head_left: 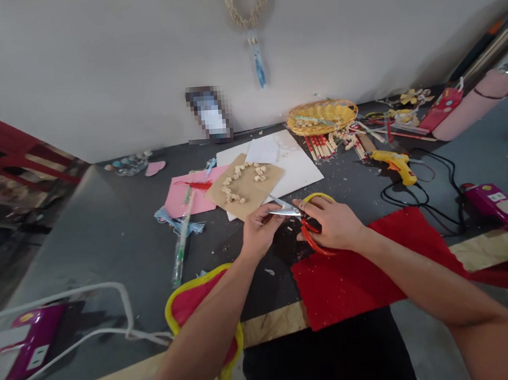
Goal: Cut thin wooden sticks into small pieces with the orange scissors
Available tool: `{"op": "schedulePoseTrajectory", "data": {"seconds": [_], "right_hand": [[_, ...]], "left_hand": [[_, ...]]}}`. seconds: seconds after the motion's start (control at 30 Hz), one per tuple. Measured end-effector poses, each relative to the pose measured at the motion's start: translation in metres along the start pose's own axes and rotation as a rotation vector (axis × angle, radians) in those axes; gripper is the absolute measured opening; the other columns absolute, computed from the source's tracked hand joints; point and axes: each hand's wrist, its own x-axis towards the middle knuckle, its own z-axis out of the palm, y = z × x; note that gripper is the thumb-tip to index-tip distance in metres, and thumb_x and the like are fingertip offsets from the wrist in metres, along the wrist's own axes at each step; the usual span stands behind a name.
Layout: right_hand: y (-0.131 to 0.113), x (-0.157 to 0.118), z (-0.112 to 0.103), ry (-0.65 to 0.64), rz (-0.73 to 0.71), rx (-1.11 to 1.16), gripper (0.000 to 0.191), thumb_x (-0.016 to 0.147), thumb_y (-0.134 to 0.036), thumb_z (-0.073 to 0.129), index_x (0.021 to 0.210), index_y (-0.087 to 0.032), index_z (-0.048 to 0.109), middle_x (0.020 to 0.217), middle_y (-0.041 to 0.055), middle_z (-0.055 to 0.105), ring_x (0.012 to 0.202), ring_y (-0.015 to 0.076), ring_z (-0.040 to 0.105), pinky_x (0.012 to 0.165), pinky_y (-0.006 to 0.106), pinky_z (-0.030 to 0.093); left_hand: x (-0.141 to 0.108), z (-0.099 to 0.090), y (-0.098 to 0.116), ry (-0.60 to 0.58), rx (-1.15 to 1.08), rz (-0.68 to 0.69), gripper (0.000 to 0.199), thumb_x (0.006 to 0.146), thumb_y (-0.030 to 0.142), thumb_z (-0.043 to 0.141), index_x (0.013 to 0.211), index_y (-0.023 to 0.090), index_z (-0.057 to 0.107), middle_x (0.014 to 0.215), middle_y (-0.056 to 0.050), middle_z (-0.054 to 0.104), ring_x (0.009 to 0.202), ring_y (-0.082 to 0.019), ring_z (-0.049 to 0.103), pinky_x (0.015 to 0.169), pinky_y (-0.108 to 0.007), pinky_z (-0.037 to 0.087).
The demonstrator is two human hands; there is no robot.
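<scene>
My right hand (336, 222) is closed round scissors (297, 211) with one red and one yellow handle, their blades pointing left and parted. At the blades, the fingers of my left hand (260, 228) are pinched together. Whatever small piece they hold is too small to make out. Just beyond lies a brown card (254, 198) bearing a curved string of small beige clusters (232, 185). It overlaps a white board (302, 164) and a pink sheet (175, 199). Under my right forearm is a red cloth (350, 287).
A yellow basket (339, 116) stands near the wall, with red-and-white sticks (320, 147) before it. Right of them are a yellow glue gun (396, 164), its black cord and a pink bottle (476, 104). Purple power strips (43, 335) lie at both sides. A phone (210, 115) leans on the wall.
</scene>
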Motion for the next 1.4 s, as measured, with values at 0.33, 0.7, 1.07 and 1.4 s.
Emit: {"op": "schedulePoseTrajectory", "data": {"seconds": [0.33, 0.7, 1.07, 1.4], "right_hand": [[0.0049, 0.0006, -0.0006, 0.043, -0.083, 0.014, 0.082, 0.080, -0.067, 0.056, 0.144, -0.018, 0.042, 0.118, 0.0142, 0.060, 0.111, 0.0312, 0.054, 0.091, 0.047, 0.052], [0.0014, -0.0009, 0.0005, -0.035, -0.062, 0.035, 0.075, 0.088, -0.064, 0.047, 0.144, -0.015, 0.040, 0.117, 0.0164, 0.061, 0.108, 0.0296, 0.059, 0.089, 0.044, 0.052], [-0.0004, -0.0004, 0.0002, 0.042, -0.054, -0.012, 0.082, 0.080, -0.068, 0.056, 0.143, -0.017, 0.042, 0.119, 0.0162, 0.058, 0.111, 0.0321, 0.054, 0.089, 0.046, 0.051], [0.0043, -0.0001, 0.0031, 0.021, -0.102, 0.061, 0.081, 0.081, -0.065, 0.057, 0.144, -0.016, 0.041, 0.121, 0.0160, 0.058, 0.112, 0.0312, 0.055, 0.093, 0.046, 0.050]], "left_hand": [[-0.0002, -0.0047, -0.0034, -0.111, 0.033, 0.028, 0.020, 0.068, 0.036, 0.079, 0.073, 0.017, 0.074, 0.067, -0.002, 0.071, 0.061, -0.013, 0.062, 0.061, -0.023, 0.050], [-0.0006, -0.0021, -0.0013, -0.072, 0.044, -0.015, 0.029, 0.066, 0.041, 0.080, 0.077, 0.016, 0.072, 0.068, -0.004, 0.072, 0.064, -0.017, 0.067, 0.064, -0.028, 0.054], [-0.0015, -0.0055, -0.0027, -0.100, 0.059, 0.012, 0.024, 0.067, 0.038, 0.080, 0.075, 0.017, 0.073, 0.070, -0.003, 0.072, 0.065, -0.016, 0.065, 0.065, -0.026, 0.051], [-0.0023, -0.0044, 0.0010, -0.147, 0.067, -0.034, 0.023, 0.067, 0.038, 0.079, 0.072, 0.016, 0.073, 0.068, -0.004, 0.072, 0.061, -0.015, 0.064, 0.061, -0.025, 0.050]]}}
